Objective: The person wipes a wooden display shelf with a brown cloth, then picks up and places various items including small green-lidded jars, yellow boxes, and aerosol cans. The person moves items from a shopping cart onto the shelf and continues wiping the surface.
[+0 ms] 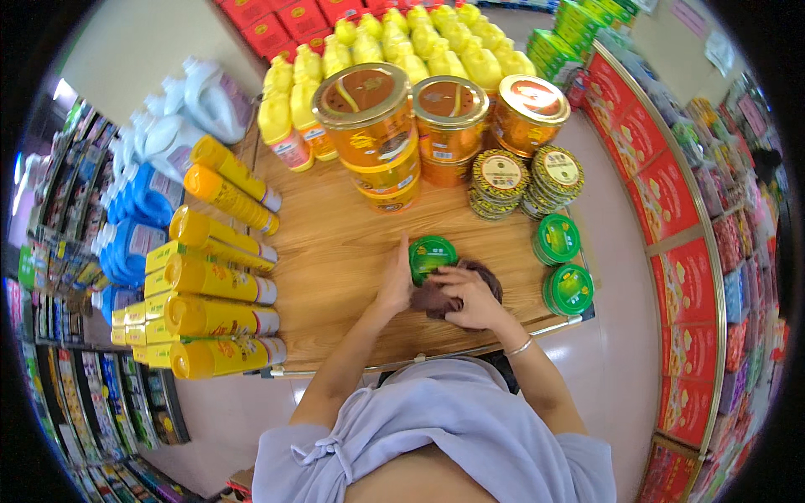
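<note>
A round green tin (433, 253) is at the middle of the wood-grain table (327, 251), close in front of me. My left hand (397, 276) grips the tin along its left side, thumb side up. In my right hand (465, 290) is a dark brown cloth (487, 276), bunched under the fingers and pressed to the tin's lower right side. The fingers of the right hand hide part of the tin and cloth. More green tins (558, 237) stand in two short stacks at the table's right edge.
Yellow spray cans (220, 314) line the left edge beside yellow boxes (160, 283). Large orange tins (371, 132), patterned round tins (500, 179) and yellow bottles (434, 50) stand at the back. Blue jugs (141, 195) are beyond the left. Red-panelled shelving (679, 220) runs along the right aisle.
</note>
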A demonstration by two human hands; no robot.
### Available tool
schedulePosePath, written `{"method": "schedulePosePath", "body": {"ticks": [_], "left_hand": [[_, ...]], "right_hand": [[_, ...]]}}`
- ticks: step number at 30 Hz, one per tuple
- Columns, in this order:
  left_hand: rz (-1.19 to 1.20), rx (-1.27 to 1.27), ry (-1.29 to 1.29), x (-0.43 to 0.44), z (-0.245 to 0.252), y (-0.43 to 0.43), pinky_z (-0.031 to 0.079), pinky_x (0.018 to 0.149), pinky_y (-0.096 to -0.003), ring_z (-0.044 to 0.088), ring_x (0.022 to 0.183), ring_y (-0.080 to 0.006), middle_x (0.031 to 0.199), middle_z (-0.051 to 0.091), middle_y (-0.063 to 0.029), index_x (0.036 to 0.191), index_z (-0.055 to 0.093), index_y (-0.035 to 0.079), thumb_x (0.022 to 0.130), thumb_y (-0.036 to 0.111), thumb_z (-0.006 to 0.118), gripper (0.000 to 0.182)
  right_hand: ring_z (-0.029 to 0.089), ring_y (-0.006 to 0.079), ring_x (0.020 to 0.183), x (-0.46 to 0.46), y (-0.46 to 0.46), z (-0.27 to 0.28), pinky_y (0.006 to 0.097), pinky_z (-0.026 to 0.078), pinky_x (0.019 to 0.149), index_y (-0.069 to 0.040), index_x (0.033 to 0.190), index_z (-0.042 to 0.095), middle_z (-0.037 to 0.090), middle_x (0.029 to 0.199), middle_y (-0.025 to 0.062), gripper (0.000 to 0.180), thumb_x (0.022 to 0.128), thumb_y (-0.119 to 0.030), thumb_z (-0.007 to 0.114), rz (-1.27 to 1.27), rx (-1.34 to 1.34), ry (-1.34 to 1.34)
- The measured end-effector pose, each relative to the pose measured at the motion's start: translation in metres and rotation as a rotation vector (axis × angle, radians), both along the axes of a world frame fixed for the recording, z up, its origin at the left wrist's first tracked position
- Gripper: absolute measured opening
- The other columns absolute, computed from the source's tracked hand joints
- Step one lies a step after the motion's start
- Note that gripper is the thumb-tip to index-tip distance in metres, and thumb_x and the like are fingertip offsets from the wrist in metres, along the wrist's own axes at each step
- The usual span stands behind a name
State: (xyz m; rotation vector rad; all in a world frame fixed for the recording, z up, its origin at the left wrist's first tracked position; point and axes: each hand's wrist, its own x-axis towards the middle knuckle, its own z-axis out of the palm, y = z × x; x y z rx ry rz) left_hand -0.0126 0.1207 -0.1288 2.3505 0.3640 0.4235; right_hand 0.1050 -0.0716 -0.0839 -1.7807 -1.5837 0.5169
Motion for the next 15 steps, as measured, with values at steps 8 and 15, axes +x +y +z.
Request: {"method": "schedulePosePath", "body": {"ticks": [8,15], "left_hand": [[-0.116,0.080,0.001,0.036,0.044,-0.014,0.039,0.105,-0.0518,0.044,0.124,-0.0442,0.137,0.044,-0.0237,0.148,0.042,0.013,0.066,0.032,0.088,0.096],[-0.401,0.078,-0.242,0.131,0.083,-0.107,0.037,0.109,-0.0511,0.040,0.130,-0.0439,0.142,0.041,-0.0232,0.136,0.052,0.011,0.066,0.030,0.088,0.081]], "right_hand": [[0.051,0.0258,0.130,-0.037,-0.041,0.020,0.0461,0.035,0.111,-0.016,0.107,0.075,0.062,0.133,0.0049,0.044,0.065,-0.025,0.075,-0.042,-0.115,-0.134],[0.051,0.0263,0.129,-0.037,-0.037,0.013,0.0437,0.028,0.116,-0.019,0.114,0.073,0.061,0.134,0.0037,0.050,0.064,-0.027,0.075,-0.068,-0.110,-0.156]]}}
